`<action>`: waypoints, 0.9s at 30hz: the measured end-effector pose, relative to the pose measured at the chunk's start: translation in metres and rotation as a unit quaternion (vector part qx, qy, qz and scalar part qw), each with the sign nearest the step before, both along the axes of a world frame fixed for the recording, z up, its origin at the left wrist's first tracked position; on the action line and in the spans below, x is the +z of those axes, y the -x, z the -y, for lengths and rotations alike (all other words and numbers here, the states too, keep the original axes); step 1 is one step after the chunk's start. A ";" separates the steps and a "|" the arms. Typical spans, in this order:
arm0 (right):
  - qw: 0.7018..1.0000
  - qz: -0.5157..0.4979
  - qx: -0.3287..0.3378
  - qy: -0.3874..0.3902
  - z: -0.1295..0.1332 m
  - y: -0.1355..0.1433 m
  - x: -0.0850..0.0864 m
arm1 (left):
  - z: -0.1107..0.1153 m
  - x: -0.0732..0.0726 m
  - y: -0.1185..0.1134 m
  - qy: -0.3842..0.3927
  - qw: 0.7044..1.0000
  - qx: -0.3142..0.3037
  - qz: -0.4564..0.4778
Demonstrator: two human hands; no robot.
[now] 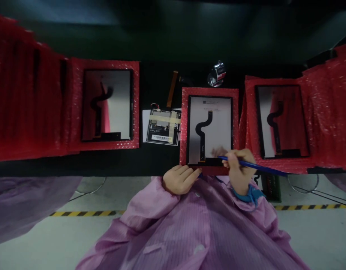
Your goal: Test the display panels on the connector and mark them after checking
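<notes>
In front of me a display panel (217,131) lies with its backing up on a red bubble-wrap sheet (184,112). A black S-shaped flex cable (200,129) runs over its back. My right hand (240,168) is closed around a blue pen (257,166), slanting with its tip at the black strip along the panel's near edge. My left hand (181,178) rests at the near left corner of the wrap, fingers curled together. A small blue bit shows at its fingertips; what it is I cannot make out.
Red-wrapped stacks stand on both sides, with a left panel (116,112) and a right panel (291,123) on top. Left of centre lies a taped circuit assembly (163,125), below an orange flex strip (172,89). A metal tally counter (217,74) sits behind the middle panel.
</notes>
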State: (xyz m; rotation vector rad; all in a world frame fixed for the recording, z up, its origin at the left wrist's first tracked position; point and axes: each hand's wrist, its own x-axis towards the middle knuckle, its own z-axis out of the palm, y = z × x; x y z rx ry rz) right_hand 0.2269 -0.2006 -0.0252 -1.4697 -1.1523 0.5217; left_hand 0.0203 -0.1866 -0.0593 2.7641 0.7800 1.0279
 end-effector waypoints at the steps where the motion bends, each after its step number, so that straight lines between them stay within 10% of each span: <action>1: 0.998 -0.028 -0.049 -0.028 -0.001 -0.008 0.005 | 0.000 0.000 0.000 0.001 1.000 -0.003 0.000; 5: 0.962 0.001 -0.229 -0.151 -0.010 -0.067 0.021 | 0.000 -0.002 0.002 -0.001 1.000 -0.010 -0.010; 11: 0.933 0.114 -0.338 -0.046 -0.008 -0.161 0.000 | -0.002 -0.004 0.005 -0.014 1.000 -0.023 -0.015; 27: 0.932 0.205 -0.299 0.008 -0.003 -0.165 -0.010 | -0.001 -0.005 0.006 -0.036 0.998 -0.022 -0.040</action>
